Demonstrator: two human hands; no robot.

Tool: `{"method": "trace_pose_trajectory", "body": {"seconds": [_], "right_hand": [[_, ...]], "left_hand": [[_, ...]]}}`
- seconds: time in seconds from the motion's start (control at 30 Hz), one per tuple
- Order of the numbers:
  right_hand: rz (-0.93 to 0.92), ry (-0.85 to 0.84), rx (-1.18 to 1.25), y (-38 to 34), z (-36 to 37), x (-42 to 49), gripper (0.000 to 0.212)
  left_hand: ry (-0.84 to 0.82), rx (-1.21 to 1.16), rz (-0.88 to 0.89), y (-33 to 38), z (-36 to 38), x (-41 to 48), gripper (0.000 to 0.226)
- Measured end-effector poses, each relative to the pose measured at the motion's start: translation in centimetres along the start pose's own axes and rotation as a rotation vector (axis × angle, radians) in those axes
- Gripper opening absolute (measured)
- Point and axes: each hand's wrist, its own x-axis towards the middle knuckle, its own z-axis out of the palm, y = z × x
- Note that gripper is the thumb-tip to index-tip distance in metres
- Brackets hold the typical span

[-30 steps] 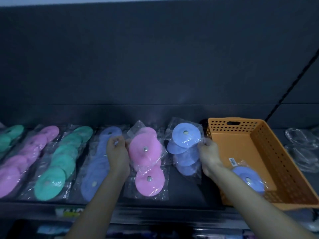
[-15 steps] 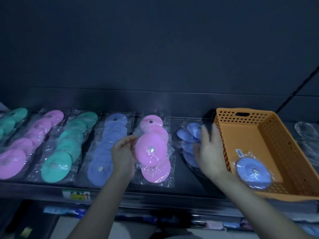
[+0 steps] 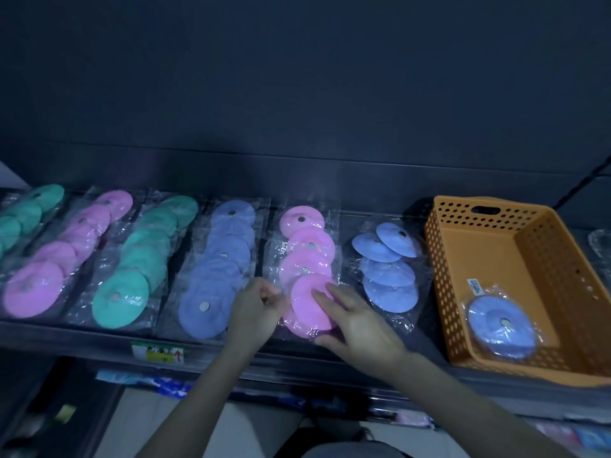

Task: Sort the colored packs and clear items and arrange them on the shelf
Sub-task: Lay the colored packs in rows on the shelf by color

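The dark shelf runs across in front of you under a plain dark back panel, and the orange basket stands on it toward the right.

One blue pack lies inside the basket, at its near end. Just left of the basket a loose blue group of overlapping packs lies on the shelf. Next left of the basket after that is the pink row, running front to back. Its nearest piece is the front pink pack, and both your hands are on it.

Your left hand is on the side of that pack away from the basket. Its fingers are curled, thumb to fingertips, pinching the wrapper's edge. Your right hand comes in from the basket side. Its fingers are straight and lie flat on top of the pink disc, with the thumb at the pack's near rim. The pack rests at the front of its row, overlapping the pink disc behind it.

Farther from the basket stand four more rows: a blue row, a teal row, a second pink row and a far teal row, cut off by the frame.

Past the basket's other side, clear items show dimly at the edge; you cannot make out their shape. A price label sits on the shelf's front lip, well left of the basket.
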Motion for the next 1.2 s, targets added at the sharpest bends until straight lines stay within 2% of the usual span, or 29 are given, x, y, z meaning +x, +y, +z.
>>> {"method": "trace_pose_trajectory", "body": {"seconds": [0.1,0.17,0.33,0.43,0.53,0.67,0.77,0.87,0.93,1.0,1.13,1.2], "right_hand": [[-0.023,0.013,-0.018,0.3,0.3,0.5,0.065],[-0.048,0.024,-0.029,0.5,0.0,1.1,0.062],[-0.019,0.104,0.015,-0.5,-1.2,1.7,0.051],[-0.11,0.192,-0.044,-1.0,-1.1,0.3,0.039],[-0.167,0.181,-0.048,-0.9,-1.0,-0.7,0.021],[-0.085,0.241,-0.006,-0.1,-1.5,-0.6,0.021],[0.131,0.248,0.124,-0.2,-1.3,-0.2,0.023],[0.36,0.193,0.227,0.2,-0.8,0.6,0.06],[0.429,0.136,0.249,0.2,-0.7,1.3,0.073],[0.423,0.137,0.322,0.0,-0.7,1.7,0.065],[0.419,0.232,0.519,-0.3,-0.7,1.8,0.056],[0.411,0.277,0.571,-0.3,-0.9,1.8,0.05]], "left_hand": [[-0.013,0.088,0.006,-0.6,0.0,0.3,0.034],[-0.029,0.115,0.002,-0.3,0.2,0.8,0.038],[-0.086,-0.075,-0.084,0.7,0.2,1.9,0.027],[-0.098,-0.097,-0.099,0.6,0.2,1.6,0.022],[-0.067,-0.047,-0.078,0.1,0.1,1.7,0.023],[-0.041,0.133,0.08,0.3,-0.2,1.4,0.021],[-0.023,0.273,0.185,0.4,-0.4,1.3,0.018],[-0.024,0.343,0.24,0.4,-0.5,1.3,0.027],[-0.042,0.365,0.196,0.3,-0.3,1.2,0.032],[-0.067,0.327,0.122,0.3,-0.3,1.4,0.036],[-0.089,0.22,0.101,0.5,-0.5,1.6,0.016],[-0.094,0.151,0.085,0.5,-0.6,1.6,0.017]]}}
